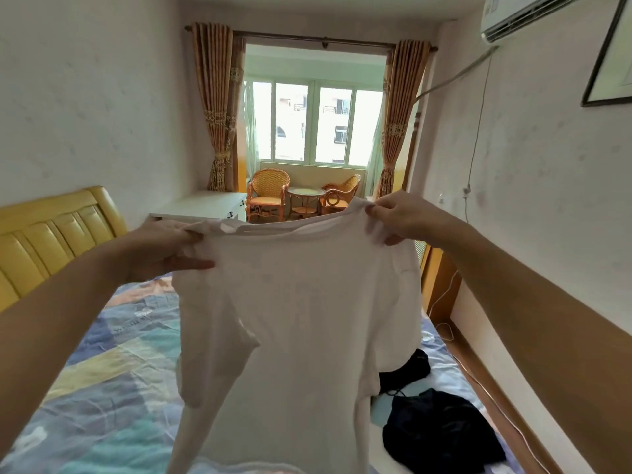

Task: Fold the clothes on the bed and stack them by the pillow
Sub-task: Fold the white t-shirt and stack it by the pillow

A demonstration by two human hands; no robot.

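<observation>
Left hand [164, 248], right hand [398, 218] pinch white shirt [297, 323] shoulders; held aloft over bed [102, 388], likely to hang flat for folding.

Head view: worn high, aimed forward and slightly down along bed [102, 388] toward window [314, 124]; nearness perhaps arm's reach.

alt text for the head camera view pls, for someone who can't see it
Two hands hold a white t-shirt up by its shoulders, left hand and right hand each gripping a top corner, so it hangs over a bed with a patterned blue sheet. Dark clothes lie crumpled on the bed at the right, with a yellow headboard at left and a window ahead.
</observation>
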